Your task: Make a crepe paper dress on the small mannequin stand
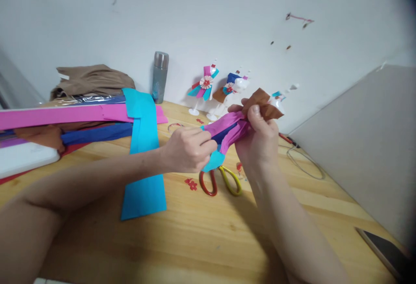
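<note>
My left hand (188, 149) is closed on the lower end of a paper bundle, its pink, dark blue and light blue strips (227, 134) showing between my hands. Brown paper (260, 104) forms the bundle's top, pinched under the thumb of my right hand (260, 139). Beneath the bundle, scissors (221, 182) with one red and one yellow handle lie on the wooden table (208, 232). Small red flower cutouts (191, 184) are left of them. A long light blue strip (144, 162) hangs over the paper stack and runs under my left forearm.
Small white mannequins in paper dresses (206, 82) stand by the wall, near a grey bottle (160, 77). Pink paper (65, 114), brown cloth (94, 80) and a white device (27, 158) are left. A cable (305, 169) and phone (383, 249) lie right.
</note>
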### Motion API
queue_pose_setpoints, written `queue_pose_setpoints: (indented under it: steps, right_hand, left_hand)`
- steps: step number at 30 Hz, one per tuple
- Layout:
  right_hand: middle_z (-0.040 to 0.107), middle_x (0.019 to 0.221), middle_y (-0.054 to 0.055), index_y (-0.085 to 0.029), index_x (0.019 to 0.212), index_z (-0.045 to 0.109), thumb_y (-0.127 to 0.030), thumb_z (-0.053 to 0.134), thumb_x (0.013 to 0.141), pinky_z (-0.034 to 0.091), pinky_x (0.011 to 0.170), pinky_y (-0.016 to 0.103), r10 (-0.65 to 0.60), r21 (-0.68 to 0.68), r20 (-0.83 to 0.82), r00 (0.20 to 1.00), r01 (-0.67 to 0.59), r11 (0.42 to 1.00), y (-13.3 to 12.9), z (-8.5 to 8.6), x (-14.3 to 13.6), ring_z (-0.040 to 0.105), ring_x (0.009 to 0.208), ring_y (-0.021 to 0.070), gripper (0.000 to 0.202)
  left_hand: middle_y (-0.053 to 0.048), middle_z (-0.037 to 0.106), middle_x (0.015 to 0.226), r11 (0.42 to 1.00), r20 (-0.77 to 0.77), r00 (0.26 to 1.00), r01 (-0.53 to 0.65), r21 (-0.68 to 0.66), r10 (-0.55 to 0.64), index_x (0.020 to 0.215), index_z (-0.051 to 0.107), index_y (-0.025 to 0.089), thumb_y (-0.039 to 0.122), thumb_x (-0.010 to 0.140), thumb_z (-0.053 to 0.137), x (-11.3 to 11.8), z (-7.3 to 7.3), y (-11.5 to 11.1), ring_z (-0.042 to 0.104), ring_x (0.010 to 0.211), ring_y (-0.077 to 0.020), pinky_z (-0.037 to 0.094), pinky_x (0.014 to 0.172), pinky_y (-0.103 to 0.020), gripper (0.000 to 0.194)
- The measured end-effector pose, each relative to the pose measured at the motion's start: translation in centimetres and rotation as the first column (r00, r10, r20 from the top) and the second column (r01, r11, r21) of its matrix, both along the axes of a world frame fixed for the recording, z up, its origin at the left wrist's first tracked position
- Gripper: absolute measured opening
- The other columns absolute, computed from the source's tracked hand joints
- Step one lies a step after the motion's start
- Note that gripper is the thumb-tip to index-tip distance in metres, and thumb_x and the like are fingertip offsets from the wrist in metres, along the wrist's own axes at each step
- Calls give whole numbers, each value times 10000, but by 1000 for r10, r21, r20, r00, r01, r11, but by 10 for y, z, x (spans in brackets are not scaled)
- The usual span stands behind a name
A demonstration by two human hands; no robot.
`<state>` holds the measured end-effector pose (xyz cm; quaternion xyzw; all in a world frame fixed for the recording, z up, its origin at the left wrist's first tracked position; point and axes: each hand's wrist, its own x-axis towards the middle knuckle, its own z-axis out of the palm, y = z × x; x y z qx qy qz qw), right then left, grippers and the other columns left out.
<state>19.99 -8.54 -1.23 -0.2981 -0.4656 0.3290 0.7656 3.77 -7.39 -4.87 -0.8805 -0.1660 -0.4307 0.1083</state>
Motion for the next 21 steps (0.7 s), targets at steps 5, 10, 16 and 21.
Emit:
queue_pose_setpoints:
  steps: [5,10,16,21]
  right_hand:
    - [705,777,7,-222,851,686,-403,733,752,550,659,333,13,-19,43,999,-13,1000,1,1,3,674,723,174,211]
    - [705,748,9,-221,833,672,-400,749,721,579,684,364,88,-67,50,995,-85,994,-3,-3,-6,684,713,188,225]
    - [714,795,34,-259,833,679,-430,756,737,582,768,421,143,-90,96,985,-134,987,-2,-7,-6,704,907,259,210]
    - [729,842,23,-280,862,683,-425,783,718,580,791,416,130,-117,140,982,-114,987,2,-9,-1,696,920,255,227]
  left_hand:
    - [-2,547,588,950,273,962,86,-300,0,670,554,201,159,792,452,-6,12,-2,469,540,-123,382,572,-285,164]
    - [-124,671,1134,875,283,959,139,-464,-2,1039,628,165,334,731,744,0,19,-6,607,1096,-272,472,950,-408,370]
    - [-128,594,1372,607,281,947,317,-729,-156,1404,458,217,271,832,651,5,2,18,572,1257,-268,450,1050,-435,607]
    - [-136,654,1235,629,103,988,150,-763,-111,1357,485,177,386,893,572,4,5,13,622,1137,-301,486,964,-456,516]
